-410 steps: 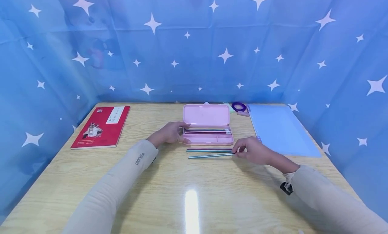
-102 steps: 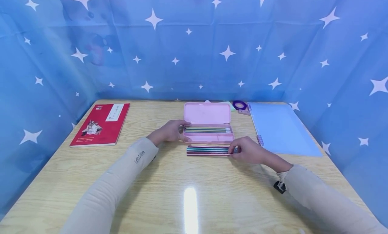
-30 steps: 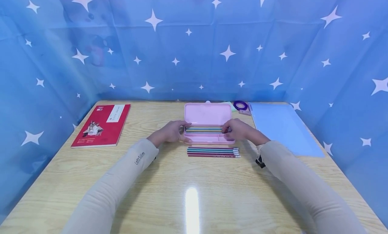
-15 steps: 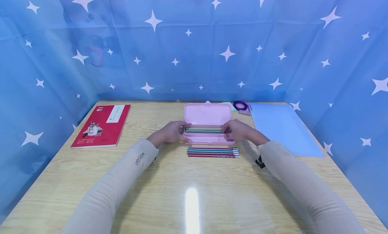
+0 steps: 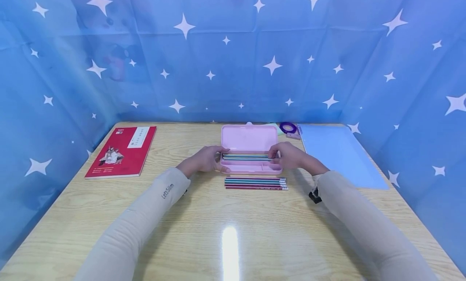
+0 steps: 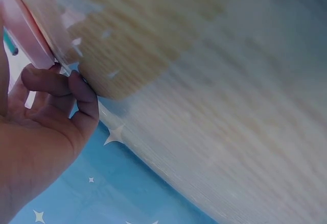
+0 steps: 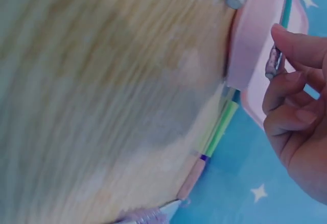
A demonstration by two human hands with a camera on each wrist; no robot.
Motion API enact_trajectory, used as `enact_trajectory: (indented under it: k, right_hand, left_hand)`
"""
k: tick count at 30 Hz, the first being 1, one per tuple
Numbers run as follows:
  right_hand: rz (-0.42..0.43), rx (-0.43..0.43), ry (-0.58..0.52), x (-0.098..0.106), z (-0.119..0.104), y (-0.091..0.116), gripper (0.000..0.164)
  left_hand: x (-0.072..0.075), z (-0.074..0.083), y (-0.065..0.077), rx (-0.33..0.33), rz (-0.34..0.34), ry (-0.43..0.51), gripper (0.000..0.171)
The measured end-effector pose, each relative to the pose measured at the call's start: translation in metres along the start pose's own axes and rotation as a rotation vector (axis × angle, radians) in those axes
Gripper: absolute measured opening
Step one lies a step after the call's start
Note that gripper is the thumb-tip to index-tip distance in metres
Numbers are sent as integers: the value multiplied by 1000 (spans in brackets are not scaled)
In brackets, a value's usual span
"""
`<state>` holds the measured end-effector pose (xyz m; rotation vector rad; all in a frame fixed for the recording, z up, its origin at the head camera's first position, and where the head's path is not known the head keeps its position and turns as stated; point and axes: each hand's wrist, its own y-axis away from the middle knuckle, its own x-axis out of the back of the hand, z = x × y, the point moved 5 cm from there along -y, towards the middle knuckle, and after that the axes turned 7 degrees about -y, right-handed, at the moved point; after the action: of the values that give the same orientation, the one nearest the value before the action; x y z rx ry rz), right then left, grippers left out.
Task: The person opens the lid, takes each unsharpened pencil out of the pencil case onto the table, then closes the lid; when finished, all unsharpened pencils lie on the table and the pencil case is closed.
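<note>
A pink pencil case [image 5: 242, 166] stands with its lid up at the middle of the table, several pencils [image 5: 244, 156] lying in its long back compartment. My left hand [image 5: 205, 158] grips the case's left end between thumb and fingers; in the left wrist view its fingertips are right at the pink wall. Over the case's right end, my right hand [image 5: 289, 155] pinches a teal pencil [image 7: 288, 4] near its metal-and-eraser end, seen in the right wrist view. Just in front of the case, several more pencils [image 5: 253, 184] lie side by side, erasers to the right.
A red book [image 5: 123, 151] lies at the left. At the right is a translucent bluish spiral notebook [image 5: 338, 155]. Behind the case's right side are a purple ring-shaped roll [image 5: 288, 127], a small pink block [image 5: 293, 135] and something pale green [image 5: 279, 130]. A starry blue curtain [image 5: 233, 58] encloses the table.
Pencils have moved from the case to the row in front, which has grown. My right hand went from that row back into the case and now pinches a teal pencil. The left hand stays put.
</note>
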<state>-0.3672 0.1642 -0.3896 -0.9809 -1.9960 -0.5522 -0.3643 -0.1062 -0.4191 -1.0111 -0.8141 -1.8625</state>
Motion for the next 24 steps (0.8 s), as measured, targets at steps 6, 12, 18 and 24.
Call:
enact_trajectory:
  k: [6,12,18,24]
  right_hand:
    - [14,25,-15,5,-7,21,5]
    - [5,44,-53,2,-19,49,4]
    - [-35,72,-84,-10,-30,72,5]
    - [-47,75,-97,-19,-36,88,7]
  left_hand:
    - [0,0,0,-6,3,14,93]
    - [1,0,-2,-24,9,15,88]
    - [2,-1,2,-12,2,5,93]
    - [1,0,1,-22,3,4,93]
